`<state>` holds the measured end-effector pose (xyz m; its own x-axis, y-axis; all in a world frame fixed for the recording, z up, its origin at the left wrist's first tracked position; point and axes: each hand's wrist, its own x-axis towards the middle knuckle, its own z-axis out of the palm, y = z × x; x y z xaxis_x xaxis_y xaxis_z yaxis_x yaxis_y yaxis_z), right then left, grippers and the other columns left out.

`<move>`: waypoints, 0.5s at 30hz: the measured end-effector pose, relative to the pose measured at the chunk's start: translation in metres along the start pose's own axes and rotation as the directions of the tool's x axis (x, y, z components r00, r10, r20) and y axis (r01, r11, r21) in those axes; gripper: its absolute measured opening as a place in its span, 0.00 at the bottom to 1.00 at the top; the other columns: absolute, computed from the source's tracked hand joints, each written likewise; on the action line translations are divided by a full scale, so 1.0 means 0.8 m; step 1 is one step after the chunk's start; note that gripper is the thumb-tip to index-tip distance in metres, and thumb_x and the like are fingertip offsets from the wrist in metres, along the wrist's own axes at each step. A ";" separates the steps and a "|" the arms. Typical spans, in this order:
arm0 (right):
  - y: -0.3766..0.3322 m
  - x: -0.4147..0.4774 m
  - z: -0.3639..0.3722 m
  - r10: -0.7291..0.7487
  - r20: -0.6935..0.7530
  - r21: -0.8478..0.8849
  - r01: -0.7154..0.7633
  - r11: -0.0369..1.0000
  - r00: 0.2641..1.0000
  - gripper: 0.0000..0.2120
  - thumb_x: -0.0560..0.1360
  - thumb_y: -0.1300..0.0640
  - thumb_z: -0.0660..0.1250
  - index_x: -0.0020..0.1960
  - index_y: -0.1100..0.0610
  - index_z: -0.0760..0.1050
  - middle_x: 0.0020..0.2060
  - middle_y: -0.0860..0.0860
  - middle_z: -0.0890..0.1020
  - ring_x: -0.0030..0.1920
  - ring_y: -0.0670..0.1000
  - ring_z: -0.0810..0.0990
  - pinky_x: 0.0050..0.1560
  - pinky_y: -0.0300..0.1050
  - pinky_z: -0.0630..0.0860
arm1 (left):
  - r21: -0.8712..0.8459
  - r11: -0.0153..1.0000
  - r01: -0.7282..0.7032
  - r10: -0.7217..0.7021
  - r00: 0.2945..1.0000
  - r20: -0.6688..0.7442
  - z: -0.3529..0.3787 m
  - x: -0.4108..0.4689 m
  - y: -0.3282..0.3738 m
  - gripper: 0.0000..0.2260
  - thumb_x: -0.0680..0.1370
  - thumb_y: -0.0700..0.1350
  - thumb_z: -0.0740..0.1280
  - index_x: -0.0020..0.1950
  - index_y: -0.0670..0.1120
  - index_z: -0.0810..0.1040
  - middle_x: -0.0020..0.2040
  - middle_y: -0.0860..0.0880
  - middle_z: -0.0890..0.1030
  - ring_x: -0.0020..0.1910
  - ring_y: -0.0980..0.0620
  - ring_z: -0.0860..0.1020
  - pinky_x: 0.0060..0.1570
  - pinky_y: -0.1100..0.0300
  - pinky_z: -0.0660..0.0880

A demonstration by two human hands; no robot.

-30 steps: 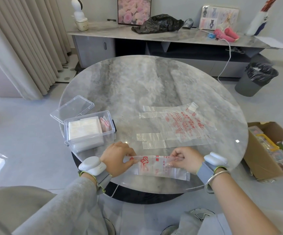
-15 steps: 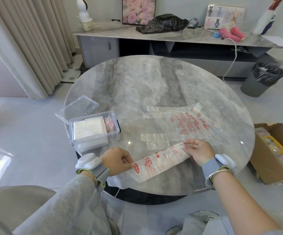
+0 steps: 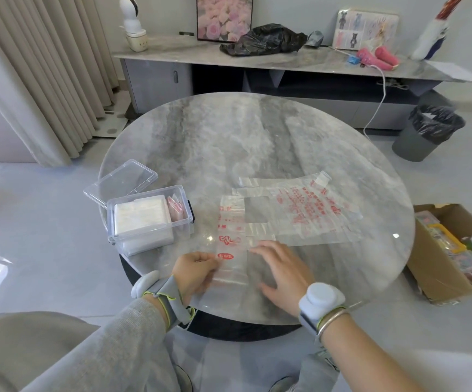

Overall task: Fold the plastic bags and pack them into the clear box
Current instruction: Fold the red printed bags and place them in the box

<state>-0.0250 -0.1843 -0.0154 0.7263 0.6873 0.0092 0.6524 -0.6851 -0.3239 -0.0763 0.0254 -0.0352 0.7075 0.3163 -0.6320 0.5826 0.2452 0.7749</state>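
My left hand (image 3: 198, 274) pinches the near end of the folded clear red-printed plastic bag strip (image 3: 230, 240), now swung from slanted to pointing away from me on the round grey marble table (image 3: 257, 137), beside the clear plastic box (image 3: 155, 236). My right hand (image 3: 281, 271) has released it, fingers spread flat.

Red print on the folded bag (image 3: 230, 230) is unreadable — the cardboard box (image 3: 432, 278) runs off the right edge.

Left grip (image 3: 198, 274): fingers curled, thumb and fingertips pinching the plastic bag (image 3: 230, 241) at its edge; arm in grey sleeve (image 3: 116, 343). Right grip (image 3: 281, 271): palm down, fingers straight and spread, blurred; forearm bare, bangle (image 3: 332, 319) at wrist.
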 end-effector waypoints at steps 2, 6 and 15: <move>-0.008 -0.004 0.008 -0.032 -0.040 -0.015 0.031 0.999 0.999 0.30 0.70 0.51 0.72 0.70 0.50 0.67 0.68 0.47 0.67 0.68 0.49 0.68 0.62 0.45 0.72 | -0.040 0.999 0.020 -0.018 0.999 0.044 0.004 -0.002 0.000 0.01 0.76 0.36 0.71 0.46 0.38 0.81 0.44 0.37 0.80 0.42 0.43 0.76 0.50 0.46 0.75; -0.011 -0.008 0.019 -0.090 -0.164 -0.008 0.090 0.996 0.982 0.27 0.66 0.52 0.75 0.63 0.51 0.71 0.61 0.47 0.72 0.59 0.50 0.75 0.53 0.44 0.77 | -0.128 0.990 0.062 -0.051 0.995 0.091 0.009 -0.004 -0.001 0.06 0.76 0.33 0.69 0.53 0.36 0.81 0.48 0.37 0.83 0.40 0.43 0.80 0.44 0.50 0.80; -0.021 -0.004 0.025 -0.244 -0.334 0.018 0.265 0.964 0.910 0.13 0.70 0.55 0.68 0.54 0.48 0.73 0.52 0.44 0.76 0.52 0.48 0.75 0.44 0.44 0.75 | -0.042 0.999 0.005 -0.005 1.000 0.001 0.013 -0.005 -0.006 0.11 0.72 0.33 0.73 0.54 0.40 0.80 0.46 0.39 0.85 0.44 0.42 0.84 0.41 0.54 0.82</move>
<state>-0.0422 -0.1700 -0.0289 0.5744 0.7121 0.4038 0.8176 -0.4743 -0.3265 -0.0780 0.0135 -0.0364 0.7051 0.3142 -0.6357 0.5686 0.2851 0.7716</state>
